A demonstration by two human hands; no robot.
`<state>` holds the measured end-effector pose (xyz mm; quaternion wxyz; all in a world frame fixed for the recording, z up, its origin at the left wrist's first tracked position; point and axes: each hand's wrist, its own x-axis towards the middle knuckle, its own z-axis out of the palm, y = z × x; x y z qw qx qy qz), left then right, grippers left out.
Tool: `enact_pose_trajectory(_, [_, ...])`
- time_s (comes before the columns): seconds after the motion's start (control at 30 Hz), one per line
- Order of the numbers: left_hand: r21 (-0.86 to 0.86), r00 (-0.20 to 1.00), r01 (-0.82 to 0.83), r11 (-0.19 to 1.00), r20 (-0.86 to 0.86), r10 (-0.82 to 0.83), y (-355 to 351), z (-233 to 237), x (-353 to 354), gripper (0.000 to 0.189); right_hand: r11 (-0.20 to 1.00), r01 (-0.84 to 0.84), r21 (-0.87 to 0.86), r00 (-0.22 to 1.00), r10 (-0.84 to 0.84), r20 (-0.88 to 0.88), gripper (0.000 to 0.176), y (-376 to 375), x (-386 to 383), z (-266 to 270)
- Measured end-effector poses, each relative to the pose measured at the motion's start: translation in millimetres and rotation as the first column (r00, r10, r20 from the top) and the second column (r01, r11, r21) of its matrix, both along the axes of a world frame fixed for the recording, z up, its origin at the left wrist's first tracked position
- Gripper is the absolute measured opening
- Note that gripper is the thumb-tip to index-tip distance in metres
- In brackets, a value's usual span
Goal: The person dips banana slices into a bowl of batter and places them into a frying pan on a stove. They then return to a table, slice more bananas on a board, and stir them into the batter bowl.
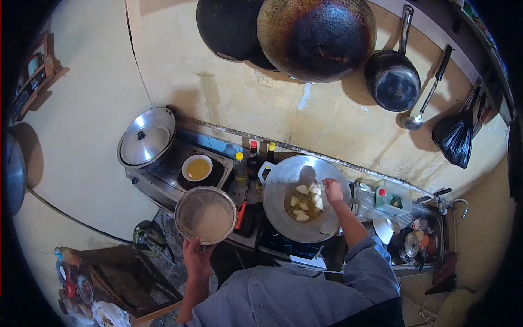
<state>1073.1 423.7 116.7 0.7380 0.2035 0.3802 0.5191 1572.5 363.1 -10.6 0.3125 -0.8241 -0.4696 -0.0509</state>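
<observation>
My left hand (197,255) grips the near rim of a metal bowl (235,213) of pale brown batter, left of the wok. Over the right part of a large silver wok (278,210), my right hand (333,191) is closed, with white pieces just beside and below its fingers; what it holds is too small to make out. Several pale pieces (302,200) lie in oil at the wok's bottom. A spatula (329,225) rests against the wok's lower right side.
Behind the metal bowl stand a white bowl of yellow liquid (197,168), a lidded pot (146,136) and bottles (240,168). At right are a green container (393,201) and a sink (436,223) with dishes. Pans (392,80) hang above.
</observation>
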Motion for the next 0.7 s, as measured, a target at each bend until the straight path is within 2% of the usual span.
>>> enact_pose_trajectory(0.07, [0.0,1.0,-0.007,1.0,0.013,0.007,1,-4,-1,0.035,0.999,-0.031,-0.02,0.999,0.032,0.035,0.016,1,-4,0])
enact_pose_trajectory(0.13, [0.002,1.0,-0.005,1.0,0.018,0.005,1,-2,-1,0.035,0.99,-0.082,0.115,0.996,0.079,0.037,0.014,4,-14,8])
enact_pose_trajectory(0.17, [0.0,1.0,-0.003,1.0,0.018,0.003,-1,-2,-2,0.035,0.99,-0.084,0.114,0.996,0.081,0.036,0.014,6,-13,4])
enact_pose_trajectory(0.23, [0.004,1.0,-0.002,1.0,0.012,0.002,-1,-1,-4,0.035,0.989,-0.145,-0.017,0.987,0.146,0.065,0.014,7,-13,-4])
enact_pose_trajectory(0.47, [0.016,1.0,-0.007,1.0,-0.004,0.007,-1,0,-7,0.035,0.993,-0.106,0.053,0.993,0.108,-0.038,0.019,18,-23,0])
enact_pose_trajectory(0.53, [0.037,1.0,0.003,0.999,-0.006,-0.003,-1,-2,-6,0.035,0.993,-0.119,0.024,0.993,0.119,0.009,0.019,25,-25,-5])
enact_pose_trajectory(0.6, [0.063,1.0,0.006,0.998,-0.006,-0.005,0,-3,-6,0.035,0.99,-0.138,0.01,0.99,0.138,-0.015,0.02,33,-27,-10])
enact_pose_trajectory(0.67, [0.056,0.999,0.004,0.998,0.034,-0.006,0,-3,-7,0.036,0.988,-0.057,-0.145,0.998,0.056,-0.004,0.022,40,-29,-19])
enact_pose_trajectory(0.7, [0.056,0.999,0.002,0.998,0.033,-0.004,-1,-2,-7,0.036,0.988,-0.059,-0.145,0.998,0.059,-0.005,0.022,41,-32,-19])
